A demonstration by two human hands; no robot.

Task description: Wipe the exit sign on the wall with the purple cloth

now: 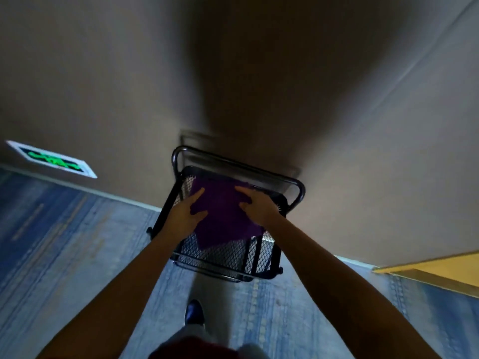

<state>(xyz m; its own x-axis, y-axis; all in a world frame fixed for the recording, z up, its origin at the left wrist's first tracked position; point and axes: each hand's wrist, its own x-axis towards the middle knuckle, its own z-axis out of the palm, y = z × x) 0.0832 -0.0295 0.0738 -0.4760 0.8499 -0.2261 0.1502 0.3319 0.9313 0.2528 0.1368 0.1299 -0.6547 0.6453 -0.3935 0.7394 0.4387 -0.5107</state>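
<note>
The purple cloth (223, 213) lies spread on the top mesh shelf of a black cart (299, 187) that stands against the wall. My left hand (188, 211) rests on the cloth's left edge, thumb and fingers pinching it. On the cloth's right side, my right hand (255, 206) presses down with its fingers curled into the fabric. The exit sign (53, 159), a white frame with green glowing marks, is fixed low on the wall far to the left, just above the skirting.
The floor (77, 255) is blue patterned carpet. A yellow door or panel (440, 270) juts in at the lower right. My shoe (194, 312) stands just behind the cart. A beige wall fills the upper view.
</note>
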